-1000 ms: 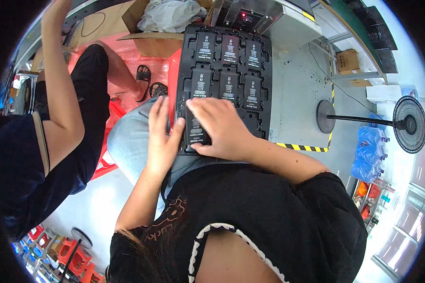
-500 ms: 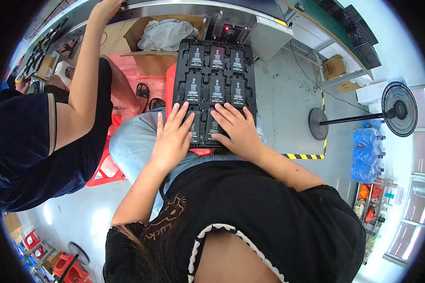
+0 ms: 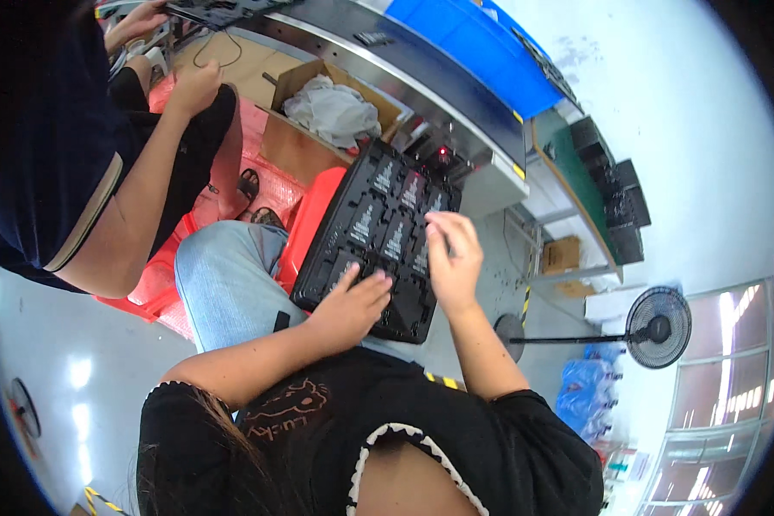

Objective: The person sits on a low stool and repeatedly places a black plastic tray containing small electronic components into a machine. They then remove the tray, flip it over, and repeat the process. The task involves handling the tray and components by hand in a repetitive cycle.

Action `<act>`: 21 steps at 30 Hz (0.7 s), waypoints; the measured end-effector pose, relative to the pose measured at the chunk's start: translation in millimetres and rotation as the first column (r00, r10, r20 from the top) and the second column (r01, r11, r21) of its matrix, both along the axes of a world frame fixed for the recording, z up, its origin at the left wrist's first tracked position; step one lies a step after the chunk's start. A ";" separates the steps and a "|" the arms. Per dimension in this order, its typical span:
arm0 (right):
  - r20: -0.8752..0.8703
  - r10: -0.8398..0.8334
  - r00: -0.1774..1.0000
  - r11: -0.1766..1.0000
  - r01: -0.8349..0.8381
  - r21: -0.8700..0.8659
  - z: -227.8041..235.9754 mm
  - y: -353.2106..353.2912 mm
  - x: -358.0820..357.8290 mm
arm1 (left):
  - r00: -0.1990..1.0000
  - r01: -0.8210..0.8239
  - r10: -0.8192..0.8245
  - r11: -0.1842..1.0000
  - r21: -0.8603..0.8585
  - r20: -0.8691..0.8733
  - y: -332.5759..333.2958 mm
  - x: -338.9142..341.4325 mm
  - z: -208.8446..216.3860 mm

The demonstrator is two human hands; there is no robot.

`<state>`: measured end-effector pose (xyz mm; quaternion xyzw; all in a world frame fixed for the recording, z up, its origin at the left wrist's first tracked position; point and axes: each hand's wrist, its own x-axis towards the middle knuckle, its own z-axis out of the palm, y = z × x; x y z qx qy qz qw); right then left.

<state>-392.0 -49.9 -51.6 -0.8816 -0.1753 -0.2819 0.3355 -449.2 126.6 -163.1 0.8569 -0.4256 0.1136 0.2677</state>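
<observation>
A black moulded tray (image 3: 310,273) rests tilted in front of me. Flat black rectangular batteries (image 3: 395,234) with pale print lie in its pockets, in rows. My left hand (image 3: 350,314) is at the tray's near edge, its fingers spread low over the nearest row and hiding part of it. My right hand (image 3: 456,262) hovers by the tray's right edge, fingers loosely bent and thumb apart, with nothing visible in it. It covers part of the right-hand column.
A red stool (image 3: 314,228) shows under the tray. Beyond are an open cardboard box (image 3: 292,138) with white plastic, and a dark conveyor (image 3: 421,64) carrying a blue bin (image 3: 482,47). A co-worker (image 3: 52,172) sits at left; a standing fan (image 3: 658,327) is at right.
My view has turned, so the tray appears slanted. My right hand has lifted from the batteries to the tray's right edge; my left hand has drawn back. The co-worker's arm has come down.
</observation>
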 end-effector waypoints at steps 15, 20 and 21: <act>-0.219 -0.316 0.923 0.846 0.169 -0.505 83.2 18.9 340.8 | 0.856 0.063 -0.368 0.771 -0.634 -0.363 33.1 19.0 10.7; -0.484 -0.223 0.846 0.895 -0.018 -0.445 72.9 -7.0 353.0 | 0.745 -0.179 -0.405 0.644 -0.743 -0.530 53.8 17.2 6.9; -0.447 -0.243 0.861 0.884 0.006 -0.468 73.4 -14.4 348.0 | 0.744 -0.259 -0.355 0.629 -0.733 -0.567 58.6 18.8 13.7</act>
